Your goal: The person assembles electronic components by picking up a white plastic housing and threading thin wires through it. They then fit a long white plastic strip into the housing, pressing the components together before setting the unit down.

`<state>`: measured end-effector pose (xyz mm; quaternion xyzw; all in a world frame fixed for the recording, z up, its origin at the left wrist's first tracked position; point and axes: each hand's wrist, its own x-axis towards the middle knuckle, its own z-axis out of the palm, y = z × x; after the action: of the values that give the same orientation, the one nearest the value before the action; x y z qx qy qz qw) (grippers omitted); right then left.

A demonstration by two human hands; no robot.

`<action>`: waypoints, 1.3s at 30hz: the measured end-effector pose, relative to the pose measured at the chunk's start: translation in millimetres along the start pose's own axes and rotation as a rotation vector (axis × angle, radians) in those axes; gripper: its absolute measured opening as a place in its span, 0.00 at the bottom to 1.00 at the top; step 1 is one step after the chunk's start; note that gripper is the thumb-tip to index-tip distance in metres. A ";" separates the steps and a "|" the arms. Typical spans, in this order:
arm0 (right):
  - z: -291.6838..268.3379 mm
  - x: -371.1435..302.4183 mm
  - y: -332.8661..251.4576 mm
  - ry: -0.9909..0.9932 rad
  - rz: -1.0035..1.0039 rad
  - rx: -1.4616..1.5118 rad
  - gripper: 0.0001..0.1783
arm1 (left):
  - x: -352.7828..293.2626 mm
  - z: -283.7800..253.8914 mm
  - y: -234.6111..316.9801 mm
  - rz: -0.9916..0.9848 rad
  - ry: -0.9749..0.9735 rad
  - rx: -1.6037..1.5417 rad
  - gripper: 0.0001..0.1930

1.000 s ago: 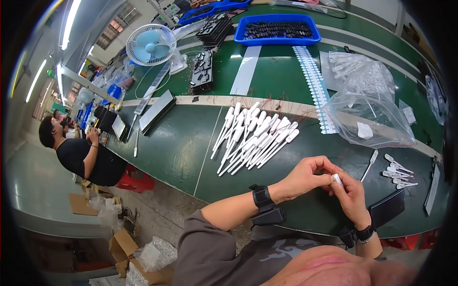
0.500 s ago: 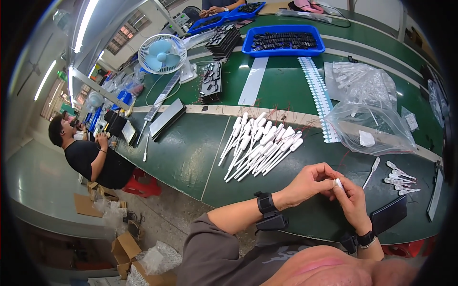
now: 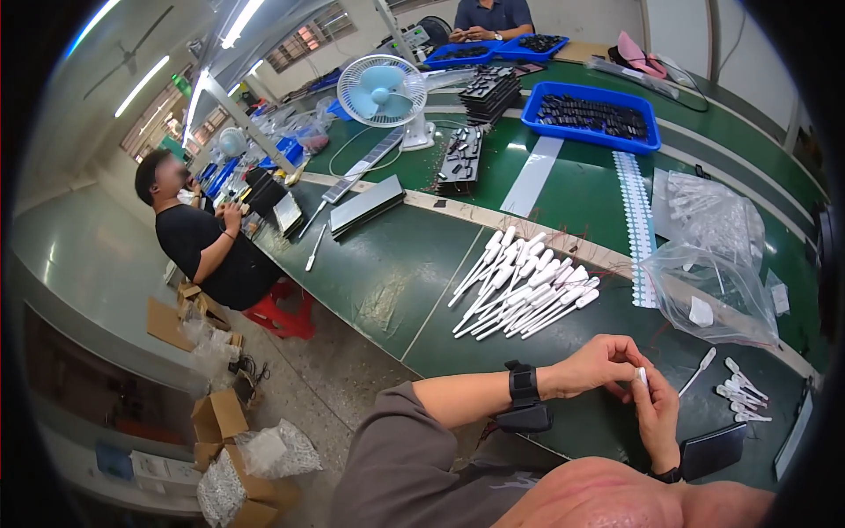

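A small white plastic piece (image 3: 641, 376) shows between my two hands, above the near edge of the green table. My right hand (image 3: 656, 414) grips it with the thumb along its side. My left hand (image 3: 597, 366) comes in from the left, thumb and fingers pinched at the same piece; its fingertips are partly hidden. Beyond them lies a heap of white sticks with thick rounded ends (image 3: 528, 286), thin red wires trailing behind it. Right of my hands lie one separate white stick (image 3: 698, 371) and a small group of white pieces (image 3: 741, 392).
A dark flat device (image 3: 713, 451) lies by my right wrist. Clear plastic bags (image 3: 717, 290) and a strip of white tabs (image 3: 635, 233) are behind. Farther back stand a blue tray of black parts (image 3: 647, 141) and a fan (image 3: 381, 91). Another person (image 3: 207, 251) works at the left.
The view has swung, so the table and the things on it appear farther right and lower. Both hands stay together at the white piece, with little visible change in grip.
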<state>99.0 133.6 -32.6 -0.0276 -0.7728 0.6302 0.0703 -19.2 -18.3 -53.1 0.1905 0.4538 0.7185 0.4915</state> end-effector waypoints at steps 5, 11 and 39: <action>-4.8 2.0 1.2 -0.038 0.009 0.000 0.16 | 1.6 -3.3 0.5 -0.009 -0.021 -0.017 0.06; -10.3 2.1 7.9 -0.070 0.156 0.099 0.18 | 0.5 4.2 1.7 0.059 0.043 0.016 0.08; -6.0 1.9 8.4 -0.001 0.083 -0.004 0.20 | 7.0 9.0 -19.1 0.185 -0.003 -0.042 0.05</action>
<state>97.6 141.4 -39.6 -0.0597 -0.7723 0.6309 0.0438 -5.7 -5.9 -65.6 0.2226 0.4184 0.7698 0.4276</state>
